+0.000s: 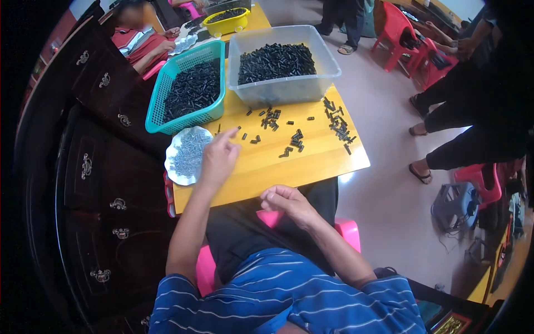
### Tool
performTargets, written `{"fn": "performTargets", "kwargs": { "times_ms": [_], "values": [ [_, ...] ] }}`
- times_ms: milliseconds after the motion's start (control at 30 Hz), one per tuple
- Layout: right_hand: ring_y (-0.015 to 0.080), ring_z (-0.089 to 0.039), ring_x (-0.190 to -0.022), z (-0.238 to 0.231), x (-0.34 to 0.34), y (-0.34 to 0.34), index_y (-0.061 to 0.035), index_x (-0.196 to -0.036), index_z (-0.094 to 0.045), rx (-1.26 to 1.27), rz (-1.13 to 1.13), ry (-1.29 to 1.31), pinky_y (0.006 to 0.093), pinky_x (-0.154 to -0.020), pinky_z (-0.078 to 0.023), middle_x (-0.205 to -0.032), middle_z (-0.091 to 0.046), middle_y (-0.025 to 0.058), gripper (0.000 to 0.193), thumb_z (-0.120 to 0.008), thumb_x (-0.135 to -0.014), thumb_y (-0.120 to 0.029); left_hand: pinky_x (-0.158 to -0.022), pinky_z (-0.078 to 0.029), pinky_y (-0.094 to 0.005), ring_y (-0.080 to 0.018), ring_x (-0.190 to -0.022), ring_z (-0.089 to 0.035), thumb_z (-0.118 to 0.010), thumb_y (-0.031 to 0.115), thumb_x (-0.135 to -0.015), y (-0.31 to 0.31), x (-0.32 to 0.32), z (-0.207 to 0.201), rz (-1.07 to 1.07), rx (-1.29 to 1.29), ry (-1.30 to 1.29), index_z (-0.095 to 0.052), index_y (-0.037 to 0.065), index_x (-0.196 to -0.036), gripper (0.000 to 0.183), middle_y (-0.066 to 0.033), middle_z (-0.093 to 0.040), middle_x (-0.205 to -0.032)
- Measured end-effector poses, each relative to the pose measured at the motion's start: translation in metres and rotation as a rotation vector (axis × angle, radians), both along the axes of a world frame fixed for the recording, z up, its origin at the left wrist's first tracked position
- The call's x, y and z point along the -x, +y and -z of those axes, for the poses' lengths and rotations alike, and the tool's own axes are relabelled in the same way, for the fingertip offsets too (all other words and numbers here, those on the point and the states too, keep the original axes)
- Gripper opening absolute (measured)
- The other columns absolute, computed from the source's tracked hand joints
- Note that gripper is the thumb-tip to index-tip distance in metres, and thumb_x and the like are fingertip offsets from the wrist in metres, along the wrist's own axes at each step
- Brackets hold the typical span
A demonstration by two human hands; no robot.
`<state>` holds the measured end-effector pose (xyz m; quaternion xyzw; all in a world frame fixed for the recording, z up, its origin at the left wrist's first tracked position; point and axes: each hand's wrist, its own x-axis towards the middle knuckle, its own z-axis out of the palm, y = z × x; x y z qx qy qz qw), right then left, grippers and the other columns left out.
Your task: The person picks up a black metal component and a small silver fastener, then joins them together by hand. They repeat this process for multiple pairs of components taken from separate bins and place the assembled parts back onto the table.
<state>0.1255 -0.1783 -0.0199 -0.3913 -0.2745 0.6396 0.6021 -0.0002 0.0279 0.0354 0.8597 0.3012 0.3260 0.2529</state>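
My left hand point(218, 158) is over the left part of the yellow table point(250, 178), beside a white scalloped plate point(171, 162) of small silvery metal pins point(191, 150). Its index finger stretches towards a small black cylindrical piece point(245, 136), with the thumb apart from it; I see nothing held. At the table's near edge, above my lap, my right hand point(286, 203) is closed, thumb against curled fingers. Whatever it may hold is hidden. Short black cylinders point(297, 140) lie loose in the middle, and a longer pile of black pieces point(338, 125) runs along the right edge.
A teal basket point(157, 94) and a translucent plastic bin point(278, 92), both full of black pieces, stand at the back. Beyond them, a person sits near a yellow basin point(225, 25). Dark drawers point(105, 183) line the left. Red chairs point(392, 36) and standing people are at right.
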Motion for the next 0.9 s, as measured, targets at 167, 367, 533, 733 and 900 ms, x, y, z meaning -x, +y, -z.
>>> {"fn": "performTargets", "kwargs": {
  "times_ms": [167,367,533,733,900],
  "values": [
    [0.0089,-0.062,-0.087,0.004,-0.001,0.001,-0.0023,-0.108,-0.065,0.03,-0.006,0.016,0.0255,-0.085,-0.05,-0.092,-0.067,0.0026,0.021,-0.058,-0.101,-0.021,-0.069,-0.055,-0.0309,-0.0211,-0.075,-0.069,-0.069,0.004,-0.083,-0.039,-0.019,0.032,0.104,0.044,0.086,-0.068,-0.001,-0.109,0.027,-0.0153,-0.07,-0.097],
    [0.009,-0.062,-0.084,0.009,-0.001,0.002,-0.001,-0.105,-0.065,0.037,-0.046,-0.03,0.0243,-0.083,-0.05,-0.09,-0.066,0.0032,0.02,-0.057,-0.101,-0.019,-0.069,-0.055,-0.0345,-0.0268,-0.076,-0.07,-0.072,0.008,-0.081,-0.05,-0.046,0.038,0.161,-0.006,0.076,-0.069,0.0,-0.107,0.027,-0.0143,-0.069,-0.095],
    [0.0082,-0.06,-0.08,0.015,0.002,0.001,0.0,-0.107,-0.064,0.006,-0.047,-0.067,0.0228,-0.076,-0.05,-0.088,-0.066,0.003,0.022,-0.058,-0.101,-0.02,-0.077,-0.054,-0.0404,-0.0329,-0.089,-0.067,-0.073,0.017,-0.082,-0.053,-0.061,0.042,0.151,-0.101,0.117,-0.07,0.006,-0.106,0.027,-0.012,-0.067,-0.099],
    [0.0077,-0.059,-0.079,0.015,0.002,0.002,0.0005,-0.107,-0.064,0.021,-0.062,-0.113,0.0225,-0.074,-0.05,-0.087,-0.066,0.0025,0.022,-0.058,-0.101,-0.02,-0.071,-0.053,-0.0406,-0.031,-0.083,-0.067,-0.073,0.015,-0.082,-0.049,-0.068,0.049,0.156,-0.128,0.126,-0.07,0.006,-0.095,0.016,-0.0088,-0.067,-0.092],
    [0.0077,-0.06,-0.079,0.011,-0.004,0.002,0.0001,-0.108,-0.064,0.027,-0.035,-0.161,0.0224,-0.076,-0.05,-0.088,-0.066,0.0022,0.021,-0.057,-0.102,-0.019,-0.069,-0.053,-0.0421,-0.0336,-0.081,-0.066,-0.07,0.012,-0.084,-0.047,-0.066,0.048,0.154,-0.163,0.131,-0.065,0.005,-0.089,0.01,-0.0108,-0.066,-0.089]
  ]
}}
